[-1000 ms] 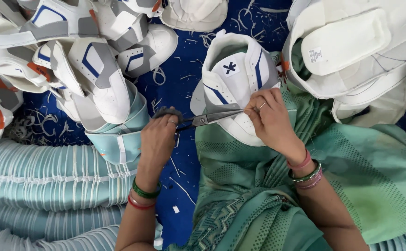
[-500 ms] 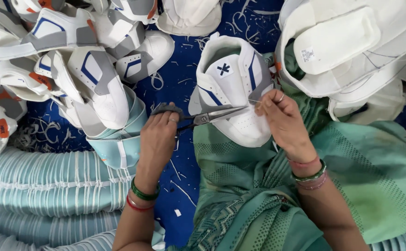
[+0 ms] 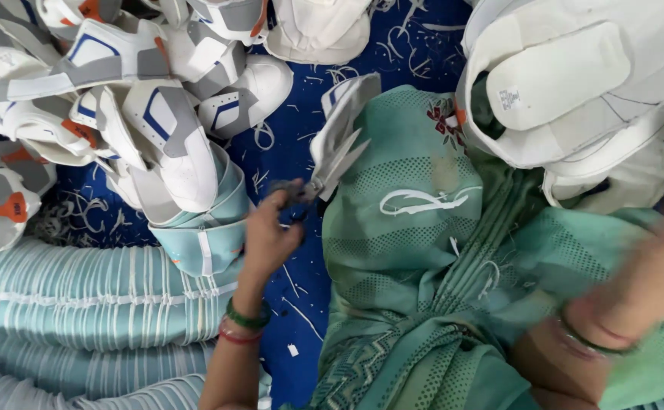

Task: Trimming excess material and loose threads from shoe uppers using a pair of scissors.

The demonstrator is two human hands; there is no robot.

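My left hand [image 3: 270, 237] grips a pair of scissors [image 3: 301, 190] over the blue cloth [image 3: 301, 296]. The blades touch the lower end of a white shoe upper [image 3: 339, 133]. That upper stands on edge against my green garment [image 3: 423, 250]. I cannot tell whether the hand also pinches it. My right hand [image 3: 647, 277] is a blur at the right edge, well away from the upper, and what it holds does not show. White thread scraps [image 3: 415, 201] lie on the garment.
A heap of white, grey and blue shoe uppers [image 3: 157, 129] fills the upper left. Large white padded pieces [image 3: 575, 83] are stacked at the upper right. Teal ribbed pieces [image 3: 81, 304] lie along the lower left. Thread trimmings are scattered on the blue cloth.
My right hand has let go of the white upper and swung down to the right. The upper has tipped from lying flat onto its edge. My left hand still has the scissors.
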